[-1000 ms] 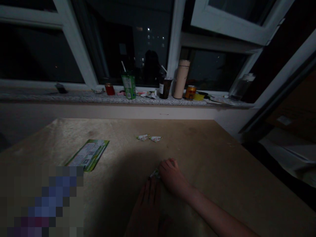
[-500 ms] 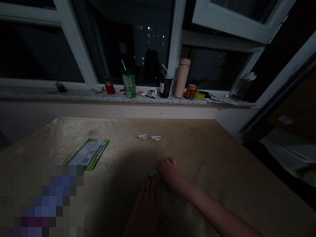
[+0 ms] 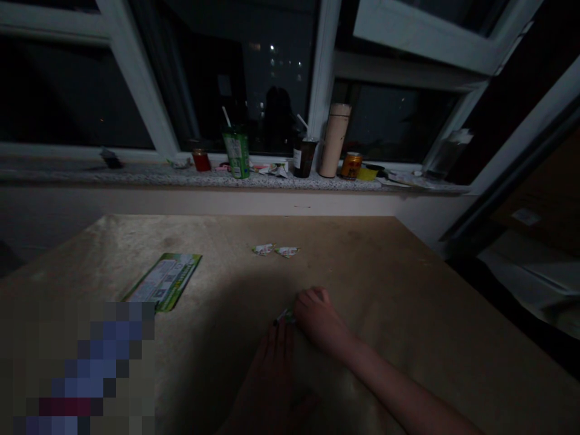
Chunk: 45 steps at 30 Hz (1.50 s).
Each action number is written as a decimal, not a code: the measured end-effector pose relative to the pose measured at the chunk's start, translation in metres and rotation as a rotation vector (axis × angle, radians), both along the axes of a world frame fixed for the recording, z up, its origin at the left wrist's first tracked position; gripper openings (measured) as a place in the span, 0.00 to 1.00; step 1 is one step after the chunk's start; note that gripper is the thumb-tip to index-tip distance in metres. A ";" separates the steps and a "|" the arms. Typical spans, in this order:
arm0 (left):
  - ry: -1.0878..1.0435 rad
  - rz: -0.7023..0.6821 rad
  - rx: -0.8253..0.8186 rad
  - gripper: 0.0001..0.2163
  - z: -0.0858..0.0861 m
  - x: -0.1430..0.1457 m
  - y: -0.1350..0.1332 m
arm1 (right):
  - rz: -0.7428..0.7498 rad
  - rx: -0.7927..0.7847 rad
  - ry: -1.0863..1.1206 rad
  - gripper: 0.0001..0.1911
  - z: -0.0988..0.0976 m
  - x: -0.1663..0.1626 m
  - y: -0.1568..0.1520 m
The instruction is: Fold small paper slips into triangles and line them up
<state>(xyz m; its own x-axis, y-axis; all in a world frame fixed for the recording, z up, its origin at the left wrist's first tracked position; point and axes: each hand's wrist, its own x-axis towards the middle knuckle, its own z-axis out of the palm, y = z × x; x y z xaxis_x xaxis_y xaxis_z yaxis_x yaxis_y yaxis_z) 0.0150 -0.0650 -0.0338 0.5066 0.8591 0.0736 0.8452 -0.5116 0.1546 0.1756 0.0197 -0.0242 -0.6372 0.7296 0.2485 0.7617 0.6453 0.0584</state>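
In dim light my right hand [image 3: 319, 317] rests on the brown table [image 3: 408, 290], fingers curled and pressed on a small folded piece of printed paper [image 3: 284, 315]. My left hand [image 3: 272, 374] lies flat in shadow just below it, fingers stretched toward the same paper and touching its near edge. Two small folded paper pieces [image 3: 275, 249] lie side by side farther back on the table. A green and white leaflet [image 3: 164, 281] lies flat to the left.
A stone windowsill [image 3: 136, 176] behind the table carries a green cup with a straw [image 3: 237, 154], a dark cup [image 3: 303, 157], a tall beige flask [image 3: 335, 140], an orange can [image 3: 351, 166], a red jar [image 3: 200, 161] and scattered litter. The table's right edge drops into darkness.
Both hands have stayed on the small paper; the right hand shifted very slightly. The view tilted down a little.
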 end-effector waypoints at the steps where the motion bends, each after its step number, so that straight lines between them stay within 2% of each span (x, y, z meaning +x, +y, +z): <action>1: 0.005 0.003 0.003 0.42 -0.002 0.000 0.000 | -0.026 -0.021 0.047 0.04 0.001 0.002 -0.001; 5: -0.013 0.001 0.019 0.42 -0.005 0.001 0.001 | -0.070 -0.098 0.199 0.05 0.003 0.011 -0.006; 8: -0.028 0.048 0.014 0.39 0.004 0.004 0.003 | -0.050 -0.116 0.202 0.04 0.002 0.014 -0.007; 12: -0.022 0.129 -0.070 0.37 0.016 0.006 0.007 | -0.055 -0.111 0.162 0.06 0.000 0.012 -0.005; 19: -0.125 -0.036 -0.058 0.47 0.002 -0.006 0.012 | -0.060 -0.136 0.179 0.06 -0.003 0.011 -0.002; 23: -0.147 -0.050 -0.093 0.49 -0.003 -0.009 0.012 | -0.049 -0.197 0.275 0.07 -0.005 0.013 -0.001; 29: -0.150 -0.043 -0.144 0.48 0.000 -0.010 0.013 | -0.116 -0.382 0.494 0.07 0.000 0.017 0.004; 35: -0.112 -0.044 -0.143 0.43 0.010 -0.009 0.014 | -0.132 -0.591 0.546 0.08 0.006 0.022 0.018; 39: -0.064 -0.032 -0.142 0.41 0.015 -0.009 0.015 | -0.120 -0.622 0.543 0.07 0.011 0.022 0.020; 42: -0.063 -0.047 -0.080 0.41 0.016 -0.009 0.017 | -0.100 -0.637 0.550 0.06 0.012 0.023 0.021; 45: -0.079 -0.087 -0.073 0.42 0.017 -0.010 0.018 | -0.068 -0.683 0.626 0.06 0.009 0.028 0.025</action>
